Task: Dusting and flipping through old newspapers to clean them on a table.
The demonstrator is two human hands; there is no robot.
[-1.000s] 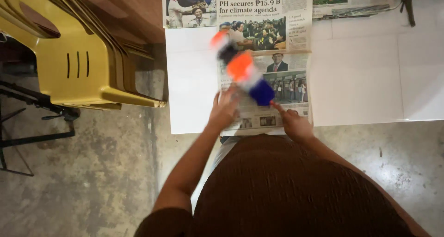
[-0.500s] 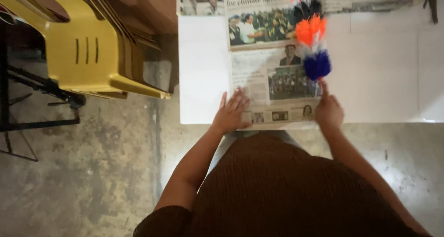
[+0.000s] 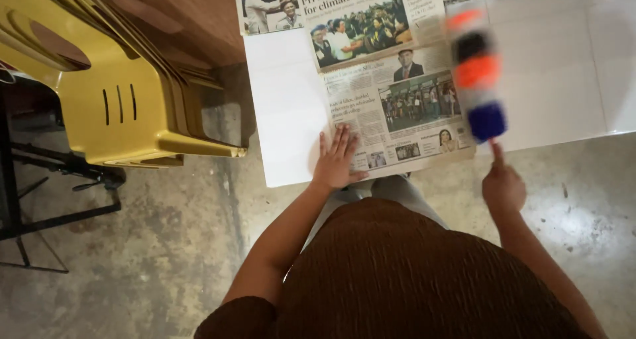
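While One Palm Pins the Paper, a Bright Duster Blurs Past

Where a white desk (image 3: pixel 550 67) meets a stained grey concrete floor (image 3: pixel 165 246), a newspaper (image 3: pixel 391 107) lies spread with its lower edge at the desk's rim, more sheets above it. To the left stands a stack of yellow plastic chairs (image 3: pixel 112 94) in front of a brown wooden panel (image 3: pixel 179 21), with a black metal frame (image 3: pixel 46 180) lower down on the floor.

The left hand (image 3: pixel 338 161) lies flat on the newspaper's lower left corner, fingers spread and apart, holding nothing. The right hand (image 3: pixel 503 187) sits just off the desk edge, its grip clamped on the handle of a duster (image 3: pixel 478 74) with orange and blue bands, blurred over the paper's right margin.

Half a second ago the duster stood higher and closer to the paper's middle column, with the right hand up on the desk edge; it has since swung rightward and the hand has dropped below the rim. The left hand has stayed on the same corner.
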